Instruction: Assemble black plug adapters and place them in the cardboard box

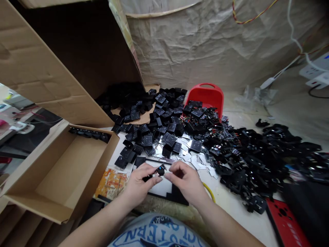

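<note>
In front of my body, my left hand (141, 182) pinches a small black plastic housing (160, 170) between thumb and fingers. Metallic and blue details show on the housing, too small to make out. Close to its right side is my right hand (185, 178), thumb and forefinger curled nearly together. Whether a small piece sits between those fingertips I cannot tell. Below both hands lies a white board with a black edge (177, 196). Just beyond them are loose black square covers (147, 140) and flat silvery plates (196, 161).
An open cardboard box (55, 164) at left holds a row of black parts (88, 133). A red scoop (208, 92) stands behind heaped small electronic parts (218, 127). More black housings (246, 161) spread rightward, near a red panel (285, 219). A large carton (51, 65) leans behind.
</note>
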Demonstrator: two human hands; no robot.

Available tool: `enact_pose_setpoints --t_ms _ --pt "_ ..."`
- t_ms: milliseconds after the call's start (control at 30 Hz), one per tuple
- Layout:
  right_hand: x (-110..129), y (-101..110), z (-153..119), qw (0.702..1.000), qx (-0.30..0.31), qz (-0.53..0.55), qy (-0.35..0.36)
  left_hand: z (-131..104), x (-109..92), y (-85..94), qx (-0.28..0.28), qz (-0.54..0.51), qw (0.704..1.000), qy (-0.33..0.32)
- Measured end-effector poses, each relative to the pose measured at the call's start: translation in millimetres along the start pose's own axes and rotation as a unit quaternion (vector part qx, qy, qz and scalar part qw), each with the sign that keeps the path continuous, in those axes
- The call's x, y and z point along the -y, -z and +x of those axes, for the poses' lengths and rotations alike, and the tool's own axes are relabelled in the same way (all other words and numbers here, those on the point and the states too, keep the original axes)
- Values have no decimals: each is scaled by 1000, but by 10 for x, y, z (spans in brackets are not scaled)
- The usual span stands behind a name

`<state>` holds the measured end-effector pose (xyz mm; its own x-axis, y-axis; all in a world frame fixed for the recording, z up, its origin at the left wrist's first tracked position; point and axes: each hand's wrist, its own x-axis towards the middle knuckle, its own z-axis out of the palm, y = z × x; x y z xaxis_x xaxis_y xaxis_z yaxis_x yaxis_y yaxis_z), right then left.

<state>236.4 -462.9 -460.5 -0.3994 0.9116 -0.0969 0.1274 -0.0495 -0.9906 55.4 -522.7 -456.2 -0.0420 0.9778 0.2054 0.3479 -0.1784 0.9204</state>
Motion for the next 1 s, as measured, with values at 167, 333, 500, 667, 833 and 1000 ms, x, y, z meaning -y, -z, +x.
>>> enact_pose_setpoints --t_ms 167,333,500,667,833,1000 --pt "-27 68 -26 946 109 250 -174 34 -13 21 103 -72 982 141" --pt "-49 336 -92 994 90 -13 -63 18 49 60 108 -75 973 190" --pt "-211 438 -170 948 135 -288 -24 58 -16 69 113 -43 968 220" --pt "-122 351 -147 989 90 -113 -32 67 -93 -41 59 24 984 167" --pt "156 216 -88 970 37 221 -94 28 -122 -84 57 42 988 139" --pt "253 131 -75 957 39 268 -105 56 -152 -28 121 61 990 43"
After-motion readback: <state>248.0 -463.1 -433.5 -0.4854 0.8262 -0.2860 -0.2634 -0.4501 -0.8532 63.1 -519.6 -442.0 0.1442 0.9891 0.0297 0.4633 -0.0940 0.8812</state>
